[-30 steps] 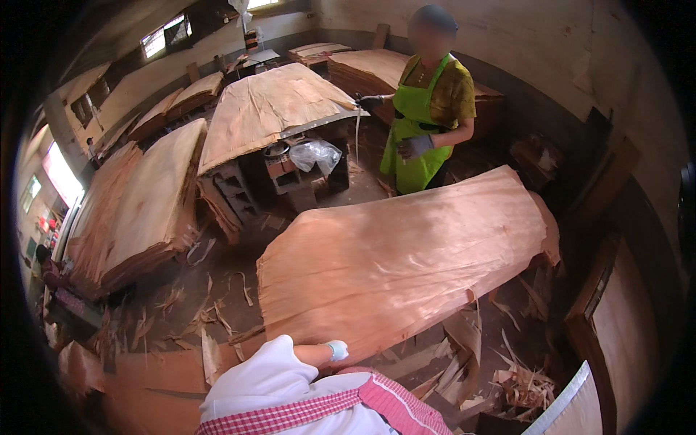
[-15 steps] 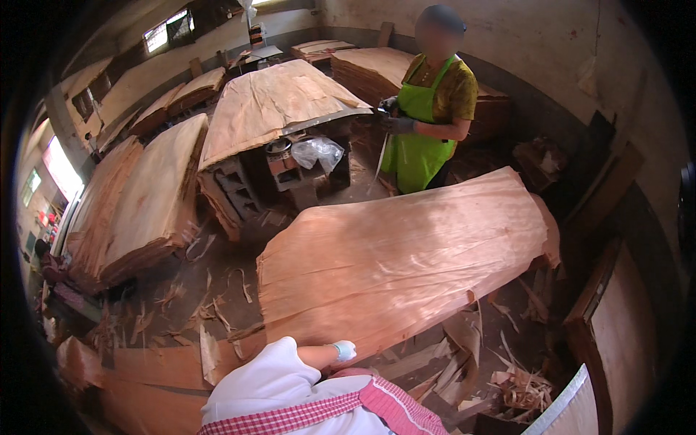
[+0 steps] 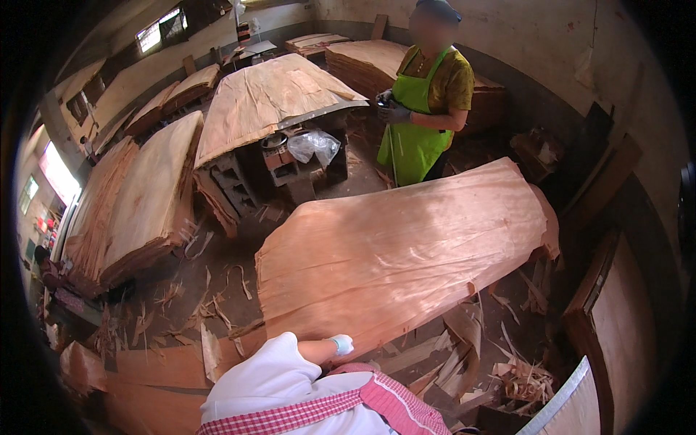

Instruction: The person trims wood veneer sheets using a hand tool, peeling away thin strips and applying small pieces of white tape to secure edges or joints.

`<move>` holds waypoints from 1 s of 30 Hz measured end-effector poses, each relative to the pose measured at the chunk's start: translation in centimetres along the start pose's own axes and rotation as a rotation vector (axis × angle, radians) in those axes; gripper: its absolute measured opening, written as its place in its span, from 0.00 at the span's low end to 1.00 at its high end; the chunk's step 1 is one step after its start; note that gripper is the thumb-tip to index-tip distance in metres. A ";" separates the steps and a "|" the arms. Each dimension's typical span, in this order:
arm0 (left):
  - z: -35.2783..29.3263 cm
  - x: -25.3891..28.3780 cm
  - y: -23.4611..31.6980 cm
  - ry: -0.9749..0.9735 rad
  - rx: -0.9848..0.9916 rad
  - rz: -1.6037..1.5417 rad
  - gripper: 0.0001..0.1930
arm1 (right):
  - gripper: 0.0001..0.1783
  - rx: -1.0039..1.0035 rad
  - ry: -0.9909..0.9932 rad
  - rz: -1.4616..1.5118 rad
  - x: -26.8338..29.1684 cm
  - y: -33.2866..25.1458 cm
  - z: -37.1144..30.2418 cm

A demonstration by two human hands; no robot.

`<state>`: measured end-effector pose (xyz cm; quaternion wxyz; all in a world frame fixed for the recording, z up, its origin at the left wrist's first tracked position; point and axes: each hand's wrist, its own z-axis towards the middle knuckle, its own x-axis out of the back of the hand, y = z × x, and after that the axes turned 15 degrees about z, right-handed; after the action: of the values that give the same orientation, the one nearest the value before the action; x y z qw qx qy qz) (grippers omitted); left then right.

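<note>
Head camera, a wide fisheye view into a dim workshop. A large sheet of reddish wood veneer (image 3: 406,254) slants across the centre of the frame, wrinkled, its far end toward the right. At the lower centre, the wearer's left hand (image 3: 344,345), pale-gloved with a light-blue cuff, meets the sheet's near edge. The fingers are hidden, so whether they pinch the edge or only rest there cannot be told. The right hand is out of sight. A white sleeve (image 3: 254,373) and pink checked apron (image 3: 406,406) fill the bottom.

At the upper right, a co-worker in a green apron (image 3: 417,145) has just changed position: one arm reached toward the far veneer-topped table (image 3: 279,105) a second ago; now both dark-gloved hands (image 3: 396,114) are together, above a thin pale strip (image 3: 394,148). The wearer's hand and sheet look nearly unchanged, so handling here seems unaffected.
</note>
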<state>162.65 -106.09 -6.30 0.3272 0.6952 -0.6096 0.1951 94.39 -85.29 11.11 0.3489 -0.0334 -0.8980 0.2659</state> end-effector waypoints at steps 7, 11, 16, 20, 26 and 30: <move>0.4 -0.1 -0.4 -0.012 -0.066 0.035 0.14 | 0.31 0.126 0.053 -0.174 -0.8 -0.1 0.0; 0.4 0.4 -0.3 -0.078 0.005 -0.117 0.15 | 0.27 0.138 0.056 -0.178 -1.0 0.6 1.5; 0.9 10.2 -1.8 0.579 0.507 -0.238 0.27 | 0.23 0.055 0.034 -0.051 -0.4 1.2 1.9; 2.4 17.7 -6.6 0.397 0.665 -0.538 0.31 | 0.21 0.027 -0.006 -0.017 -0.4 0.3 1.6; 1.9 11.7 -3.3 0.480 0.422 -0.440 0.33 | 0.29 0.232 0.085 -0.292 -1.4 0.2 0.9; -0.8 1.6 4.3 0.062 0.280 -0.218 0.33 | 0.36 0.224 0.100 -0.294 -0.3 5.5 5.0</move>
<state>158.84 -106.93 -3.72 0.2652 0.7897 -0.4870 0.2625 90.72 -82.94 5.13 0.4299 0.1239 -0.8395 0.3082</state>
